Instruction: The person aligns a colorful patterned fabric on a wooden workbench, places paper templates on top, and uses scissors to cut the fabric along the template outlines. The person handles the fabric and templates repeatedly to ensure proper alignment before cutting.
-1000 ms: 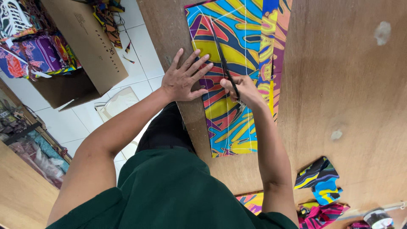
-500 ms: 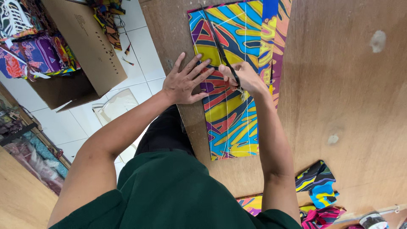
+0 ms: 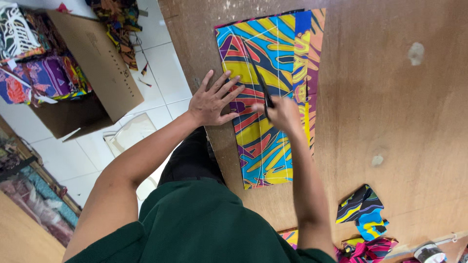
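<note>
From the head camera, a long strip of brightly patterned fabric in blue, yellow and red (image 3: 265, 97) lay flat on the brown wooden table (image 3: 390, 122). The left hand (image 3: 212, 102) pressed down at the strip's left edge, fingers spread wide and flat, the fingertips (image 3: 238, 89) resting on the cloth. The right hand (image 3: 282, 113) was curled closed around dark-handled scissors (image 3: 258, 80), whose blades lay over the fabric's middle, just beside the left fingertips.
</note>
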